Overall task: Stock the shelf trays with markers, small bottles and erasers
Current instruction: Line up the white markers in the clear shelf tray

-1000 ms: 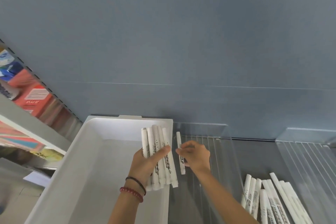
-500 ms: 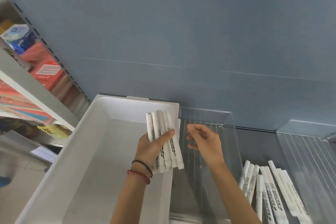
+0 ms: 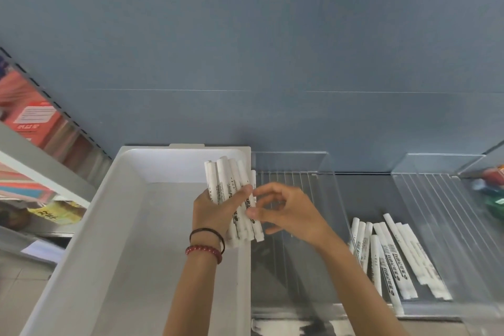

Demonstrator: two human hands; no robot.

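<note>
A white plastic bin (image 3: 114, 226) stands against the blue-grey back panel (image 3: 272, 49). A clear ribbed plastic tray (image 3: 289, 162) sits against the bin's right wall, and loose white markers (image 3: 395, 256) lie farther right. Above that wall the left hand (image 3: 215, 213) holds a bundle of white markers (image 3: 226, 177), and the right hand (image 3: 289, 210) pinches its right edge. Red cardboard boxes (image 3: 30, 117) stand left of the bin.

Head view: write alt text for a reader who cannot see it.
A left hand grips a bundle of white markers over a white plastic bin; the right hand touches the bundle. Nearby, loose white markers lie in a clear plastic tray.
</note>
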